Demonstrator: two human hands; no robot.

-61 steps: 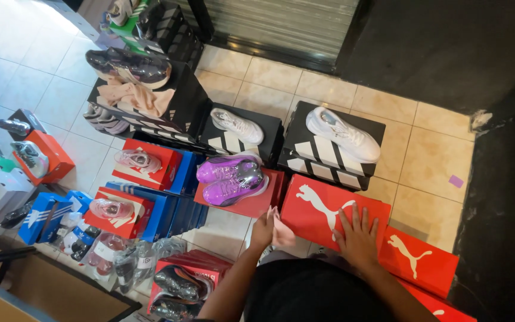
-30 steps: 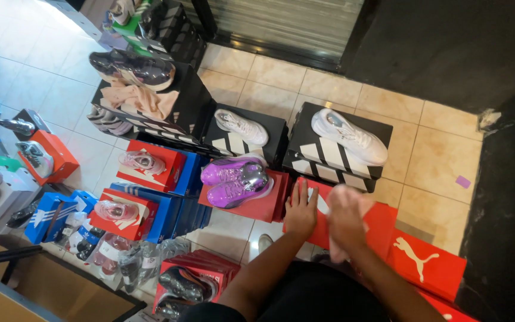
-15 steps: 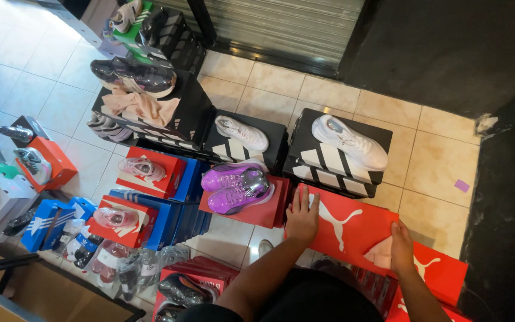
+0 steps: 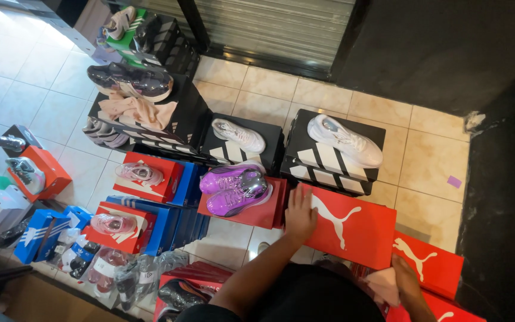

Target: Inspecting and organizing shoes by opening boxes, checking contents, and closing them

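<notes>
My left hand lies flat with fingers apart on the near left corner of a red shoe box lid with a white animal logo. My right hand is low at the right, by a second red box, closed on a piece of pale pink tissue paper. A pair of purple shoes sits on a red box just left of my left hand. A white shoe rests on a black striped box beyond it.
More boxed shoes cover the tiled floor: a white shoe on a black box, pink shoes on red and blue boxes, dark shoes on a tall black stack. A metal shutter closes the back; a dark wall stands right.
My right hand has pulled back from the red lid to the lower right and now holds tissue paper. My left hand stays on the lid's corner.
</notes>
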